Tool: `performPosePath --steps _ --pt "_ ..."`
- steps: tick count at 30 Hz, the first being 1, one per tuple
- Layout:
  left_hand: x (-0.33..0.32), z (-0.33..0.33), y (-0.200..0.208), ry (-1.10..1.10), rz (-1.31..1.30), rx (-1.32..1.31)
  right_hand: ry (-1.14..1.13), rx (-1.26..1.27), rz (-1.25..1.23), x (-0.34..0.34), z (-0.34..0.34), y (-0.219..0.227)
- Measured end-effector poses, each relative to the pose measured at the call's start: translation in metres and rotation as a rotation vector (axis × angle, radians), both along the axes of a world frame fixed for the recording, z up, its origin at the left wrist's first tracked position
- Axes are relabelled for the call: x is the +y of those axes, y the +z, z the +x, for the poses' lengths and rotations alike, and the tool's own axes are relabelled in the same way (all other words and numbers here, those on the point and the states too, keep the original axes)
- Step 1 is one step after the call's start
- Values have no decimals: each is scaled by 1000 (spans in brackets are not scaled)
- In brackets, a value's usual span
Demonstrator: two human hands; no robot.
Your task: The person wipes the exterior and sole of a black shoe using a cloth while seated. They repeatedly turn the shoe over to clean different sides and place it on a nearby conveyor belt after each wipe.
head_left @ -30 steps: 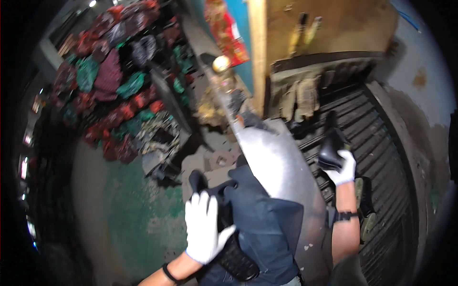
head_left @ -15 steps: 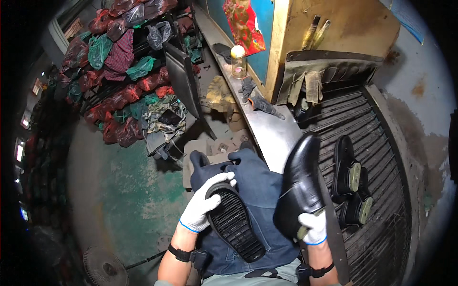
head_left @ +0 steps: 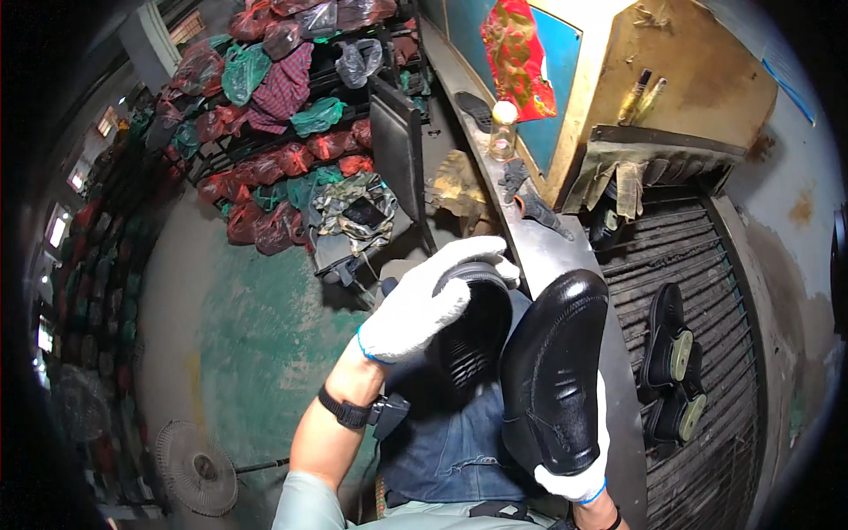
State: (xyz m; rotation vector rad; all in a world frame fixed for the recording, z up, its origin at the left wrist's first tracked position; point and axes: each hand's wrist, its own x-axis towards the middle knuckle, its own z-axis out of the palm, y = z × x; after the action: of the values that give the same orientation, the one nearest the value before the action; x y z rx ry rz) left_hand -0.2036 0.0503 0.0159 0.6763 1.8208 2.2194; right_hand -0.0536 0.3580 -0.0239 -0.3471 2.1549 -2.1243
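My left hand (head_left: 430, 300), in a white glove, grips the toe end of a black ribbed shoe sole (head_left: 473, 340) held over my lap. My right hand (head_left: 579, 473), also gloved, holds a black leather shoe upper (head_left: 556, 371) from below, upright, just to the right of the sole. Both pieces are close together above a blue denim apron (head_left: 450, 442) on my knees. A black strap with a small device sits on my left wrist.
A metal bench edge (head_left: 539, 247) runs from the top centre down to my right. Right of it, two black shoes (head_left: 671, 371) lie on a slatted rack (head_left: 733, 353). A small bottle (head_left: 502, 128) stands on the bench. Bags hang on shelves (head_left: 283, 97) at the upper left; a fan (head_left: 194, 468) lies on the green floor.
My right hand brought the black upper from the rack to my lap, beside the sole. My left hand slid up the sole to grip its toe end.
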Motion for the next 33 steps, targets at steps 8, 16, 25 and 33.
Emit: performPosePath --steps 8,16,25,33 --pt "7 18 -35 -19 64 -100 110 107 299 -5 15 -9" --pt "-4 12 -30 -94 65 -122 160 48 277 -14 15 -28" --pt "-6 11 -30 -134 74 -153 152 44 219 -20 7 -34" --pt "-3 12 -40 -170 144 -191 161 13 179 -22 -5 -48"
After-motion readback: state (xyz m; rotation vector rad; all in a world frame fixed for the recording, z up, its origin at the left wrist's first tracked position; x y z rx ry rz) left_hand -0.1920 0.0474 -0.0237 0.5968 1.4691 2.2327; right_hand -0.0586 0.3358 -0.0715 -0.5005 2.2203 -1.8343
